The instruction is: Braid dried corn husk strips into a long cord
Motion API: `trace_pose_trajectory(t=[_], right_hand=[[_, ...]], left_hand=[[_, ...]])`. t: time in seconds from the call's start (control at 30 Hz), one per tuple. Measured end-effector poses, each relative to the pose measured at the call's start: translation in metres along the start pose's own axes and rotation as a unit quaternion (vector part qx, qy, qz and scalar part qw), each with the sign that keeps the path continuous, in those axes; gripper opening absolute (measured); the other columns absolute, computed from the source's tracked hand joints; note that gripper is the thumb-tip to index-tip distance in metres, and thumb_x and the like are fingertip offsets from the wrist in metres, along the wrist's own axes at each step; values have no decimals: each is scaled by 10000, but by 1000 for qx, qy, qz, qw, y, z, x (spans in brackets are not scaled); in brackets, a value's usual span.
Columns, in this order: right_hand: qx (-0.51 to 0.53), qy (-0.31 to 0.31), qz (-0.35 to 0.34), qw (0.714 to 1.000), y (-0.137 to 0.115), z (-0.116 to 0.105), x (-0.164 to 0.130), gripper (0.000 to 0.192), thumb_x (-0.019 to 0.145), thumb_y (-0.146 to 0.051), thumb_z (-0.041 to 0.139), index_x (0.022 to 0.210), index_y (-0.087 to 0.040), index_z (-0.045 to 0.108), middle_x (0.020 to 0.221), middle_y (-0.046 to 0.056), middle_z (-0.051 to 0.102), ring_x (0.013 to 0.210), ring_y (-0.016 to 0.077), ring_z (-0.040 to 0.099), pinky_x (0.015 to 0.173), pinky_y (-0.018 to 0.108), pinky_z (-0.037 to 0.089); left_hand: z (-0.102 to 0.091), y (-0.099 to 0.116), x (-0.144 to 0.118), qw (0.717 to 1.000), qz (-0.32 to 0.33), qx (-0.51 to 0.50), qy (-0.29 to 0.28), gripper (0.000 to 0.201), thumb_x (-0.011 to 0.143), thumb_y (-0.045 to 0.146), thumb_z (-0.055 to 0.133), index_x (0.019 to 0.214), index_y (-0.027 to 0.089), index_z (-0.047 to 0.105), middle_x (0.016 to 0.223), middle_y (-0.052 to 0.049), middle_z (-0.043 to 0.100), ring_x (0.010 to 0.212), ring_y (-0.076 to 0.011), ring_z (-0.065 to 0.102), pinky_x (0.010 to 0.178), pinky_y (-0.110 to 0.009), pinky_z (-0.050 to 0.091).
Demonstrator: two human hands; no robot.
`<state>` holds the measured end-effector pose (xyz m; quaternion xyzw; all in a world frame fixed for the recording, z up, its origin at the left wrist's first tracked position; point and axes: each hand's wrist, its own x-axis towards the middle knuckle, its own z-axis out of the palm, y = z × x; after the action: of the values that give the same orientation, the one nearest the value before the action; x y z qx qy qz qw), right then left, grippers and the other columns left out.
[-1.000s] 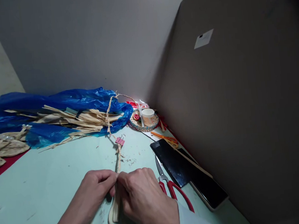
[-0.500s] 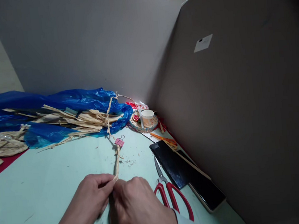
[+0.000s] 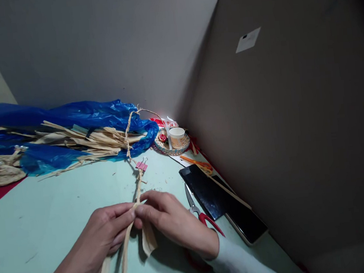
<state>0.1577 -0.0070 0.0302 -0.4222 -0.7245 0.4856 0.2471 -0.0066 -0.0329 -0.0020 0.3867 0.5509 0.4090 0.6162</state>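
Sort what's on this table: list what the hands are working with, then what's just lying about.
In use: left hand, right hand, braided straw strip, pink binder clip.

Lying about: red scissors, paper cup, blue plastic bag, black phone.

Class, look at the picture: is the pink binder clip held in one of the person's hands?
No, the pink binder clip lies on the table, clipped to the braid beyond both hands.

A small craft workstation walled by grey partition boards: a pale green table at lower left holds dried straw strips on blue plastic, plus red-handled scissors.
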Motion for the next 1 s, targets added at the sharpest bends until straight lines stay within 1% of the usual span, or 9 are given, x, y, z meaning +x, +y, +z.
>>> trace_pose_trajectory(t=[0.1,0.23,0.3,0.4,0.6,0.7,0.8,0.9,1.0], right_hand=[[135,-104,36,985,7,5,5,210,990,-258,426,808,-183,501,702,-21,523,575,99,495,571,207,397],[69,-68,17,995,14,6,7,235,969,-268,485,749,-185,481,625,-52,432,535,84,384,517,199,312],[38,-57,2,998,16,5,8,268,959,-269,501,707,-182,478,583,-58,400,537,85,360,518,208,282],[37,-28,-7,999,16,6,9,316,961,-273,486,660,-175,489,552,-59,369,537,87,336,525,221,259],[53,29,-12,998,16,13,7,341,925,-237,504,595,-155,531,552,-34,491,554,90,397,564,216,308],[50,42,-22,998,20,16,6,351,930,-252,503,609,-144,593,584,-7,577,570,100,463,602,219,353],[66,44,-28,996,24,18,6,328,912,-222,497,629,-138,639,613,2,604,603,112,505,639,226,379],[91,46,-26,994,24,18,6,289,882,-210,512,627,-138,629,597,-20,541,601,106,449,609,225,345],[108,34,-4,994,19,16,5,274,864,-214,531,599,-151,552,554,-43,431,574,97,361,540,229,269]], left_hand=[[-6,-6,8,999,-4,16,-48,323,612,457,791,590,177,630,530,26,539,438,-81,365,451,-207,190],[-10,-7,8,995,42,86,-35,364,709,499,687,549,193,571,488,67,425,448,-78,255,459,-211,166],[-10,-5,4,986,90,142,-13,370,745,496,629,521,212,550,511,45,479,487,-117,366,481,-227,295],[-8,-1,-2,963,144,228,16,373,768,505,567,513,234,547,600,-3,620,663,-209,571,650,-285,455],[-3,6,-11,934,124,332,48,419,794,621,406,658,262,576,717,-29,709,761,-262,655,727,-327,452],[-2,11,-15,910,134,381,91,405,776,621,370,664,274,545,673,-19,697,670,-243,648,680,-328,434],[-3,6,-16,886,149,428,98,403,794,598,362,633,278,548,616,-8,676,585,-217,622,629,-319,421],[-6,-9,-15,854,211,461,114,396,871,560,374,689,286,593,641,-3,696,591,-213,637,601,-313,408],[-8,-28,-13,803,284,508,129,353,938,460,389,743,286,627,712,-19,740,595,-217,662,587,-319,406]])
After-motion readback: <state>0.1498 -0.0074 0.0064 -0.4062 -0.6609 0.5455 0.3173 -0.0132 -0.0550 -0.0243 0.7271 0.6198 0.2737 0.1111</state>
